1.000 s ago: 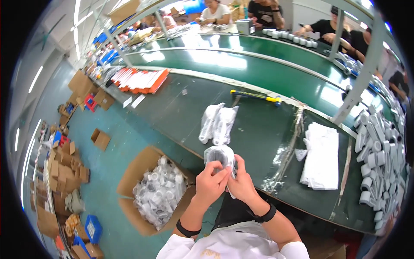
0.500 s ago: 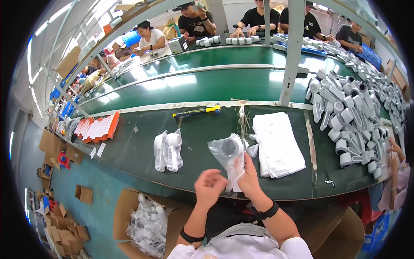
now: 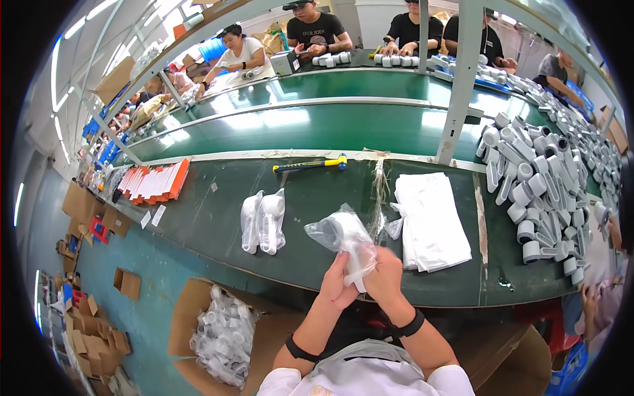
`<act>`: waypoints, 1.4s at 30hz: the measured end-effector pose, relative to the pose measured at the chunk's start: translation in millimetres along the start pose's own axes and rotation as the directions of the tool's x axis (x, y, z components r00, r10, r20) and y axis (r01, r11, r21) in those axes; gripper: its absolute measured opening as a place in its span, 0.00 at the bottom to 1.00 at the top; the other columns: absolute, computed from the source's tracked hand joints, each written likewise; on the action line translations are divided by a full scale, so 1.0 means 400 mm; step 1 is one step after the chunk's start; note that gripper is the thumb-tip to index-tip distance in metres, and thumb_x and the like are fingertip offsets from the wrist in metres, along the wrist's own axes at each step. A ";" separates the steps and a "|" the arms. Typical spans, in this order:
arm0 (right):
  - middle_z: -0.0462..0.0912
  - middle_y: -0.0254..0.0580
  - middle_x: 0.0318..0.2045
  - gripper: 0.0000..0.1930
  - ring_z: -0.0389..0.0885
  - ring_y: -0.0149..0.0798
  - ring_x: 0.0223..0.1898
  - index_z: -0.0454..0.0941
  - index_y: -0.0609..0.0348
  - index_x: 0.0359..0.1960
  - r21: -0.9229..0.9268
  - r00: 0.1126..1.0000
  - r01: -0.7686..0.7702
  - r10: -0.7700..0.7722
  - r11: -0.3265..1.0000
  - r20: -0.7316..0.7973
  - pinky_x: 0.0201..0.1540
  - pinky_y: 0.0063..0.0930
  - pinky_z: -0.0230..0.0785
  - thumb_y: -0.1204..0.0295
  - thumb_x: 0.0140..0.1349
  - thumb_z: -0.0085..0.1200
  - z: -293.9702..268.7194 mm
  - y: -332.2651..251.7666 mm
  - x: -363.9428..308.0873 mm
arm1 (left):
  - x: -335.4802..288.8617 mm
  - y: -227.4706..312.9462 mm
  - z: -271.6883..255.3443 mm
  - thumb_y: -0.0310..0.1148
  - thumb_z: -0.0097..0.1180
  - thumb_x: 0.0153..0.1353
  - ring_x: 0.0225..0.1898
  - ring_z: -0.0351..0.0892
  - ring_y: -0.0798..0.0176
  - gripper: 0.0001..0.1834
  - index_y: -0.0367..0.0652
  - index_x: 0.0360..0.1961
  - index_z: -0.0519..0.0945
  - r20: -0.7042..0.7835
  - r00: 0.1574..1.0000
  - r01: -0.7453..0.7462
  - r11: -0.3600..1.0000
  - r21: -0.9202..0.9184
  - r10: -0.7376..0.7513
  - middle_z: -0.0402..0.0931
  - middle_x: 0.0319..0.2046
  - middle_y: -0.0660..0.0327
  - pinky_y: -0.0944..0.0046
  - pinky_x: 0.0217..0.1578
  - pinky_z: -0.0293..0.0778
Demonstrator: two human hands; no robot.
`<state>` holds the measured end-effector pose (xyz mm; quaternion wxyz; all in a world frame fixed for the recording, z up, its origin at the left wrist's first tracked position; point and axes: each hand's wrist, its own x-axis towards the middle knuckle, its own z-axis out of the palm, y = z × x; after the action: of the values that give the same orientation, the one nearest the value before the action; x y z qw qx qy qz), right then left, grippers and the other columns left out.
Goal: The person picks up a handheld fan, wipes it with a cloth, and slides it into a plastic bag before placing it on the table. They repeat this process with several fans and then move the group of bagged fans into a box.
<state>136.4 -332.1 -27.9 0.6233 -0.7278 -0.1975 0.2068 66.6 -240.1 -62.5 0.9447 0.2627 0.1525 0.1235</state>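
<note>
Between my hands, above the near edge of the bench, is a white plastic part (image 3: 355, 232) with a round, grey-rimmed head and a handle, inside a clear plastic bag (image 3: 322, 231). My left hand (image 3: 337, 282) grips the bagged part at the lower left, thumb up along it. On the other side my right hand (image 3: 384, 272) is closed round its handle end, slightly blurred. Two similar bagged parts (image 3: 271, 223) lie side by side to the left. A stack of white plastic bags (image 3: 432, 224) lies to the right of my hands.
A yellow-and-black hammer (image 3: 310, 164) lies at the bench's back. Orange-and-white cards (image 3: 155, 181) sit far left; loose white and grey parts (image 3: 528, 185) are heaped right. An open carton of bagged parts (image 3: 224, 336) stands below left. People work across the green conveyor (image 3: 297, 125).
My left hand has moved in from beside the bagged part and now grips it. The part has come slightly nearer and tilted, with its bag's open-looking end towards the left.
</note>
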 end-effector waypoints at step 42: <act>0.79 0.40 0.20 0.02 0.75 0.37 0.19 0.82 0.61 0.28 -0.415 0.681 0.557 -0.682 0.719 -0.266 0.22 0.27 0.67 0.77 0.54 0.61 -0.278 0.136 -0.161 | -0.026 0.318 -0.297 0.65 0.66 0.42 0.71 0.40 0.34 0.48 0.62 0.66 0.67 0.001 0.630 0.533 -0.433 0.726 0.777 0.48 0.71 0.52 0.23 0.55 0.56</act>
<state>145.0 -467.0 -62.6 0.5643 -0.7275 -0.3318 -0.2056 -4.4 -83.0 -88.9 0.0379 0.8543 0.4852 0.1824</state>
